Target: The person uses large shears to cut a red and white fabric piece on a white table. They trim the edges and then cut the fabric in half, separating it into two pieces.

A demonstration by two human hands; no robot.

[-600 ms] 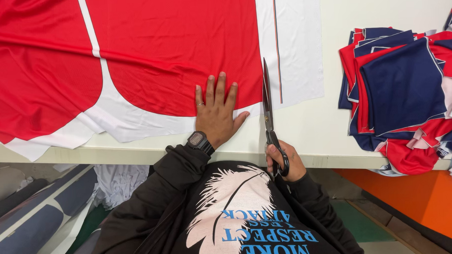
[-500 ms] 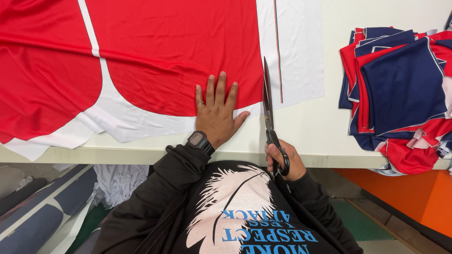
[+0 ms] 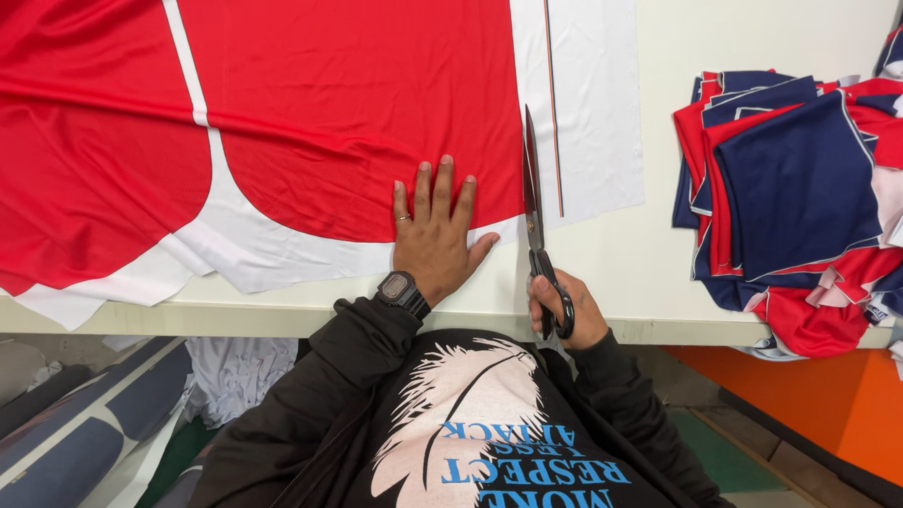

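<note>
The left hand (image 3: 433, 237) lay flat, fingers spread, on red cloth (image 3: 356, 97) at centre; the right hand (image 3: 564, 310) gripped scissors (image 3: 533, 196) just beside.

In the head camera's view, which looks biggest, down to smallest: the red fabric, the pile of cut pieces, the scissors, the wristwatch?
1. Red fabric
2. Pile of cut pieces
3. Scissors
4. Wristwatch
The gaps are plain, so nearness to the camera hardly matters.

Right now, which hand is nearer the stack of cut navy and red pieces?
Right. The right hand grips the scissors at the table edge, left of the stack of cut pieces. The left hand lies flat on the red fabric, farther left.
</note>
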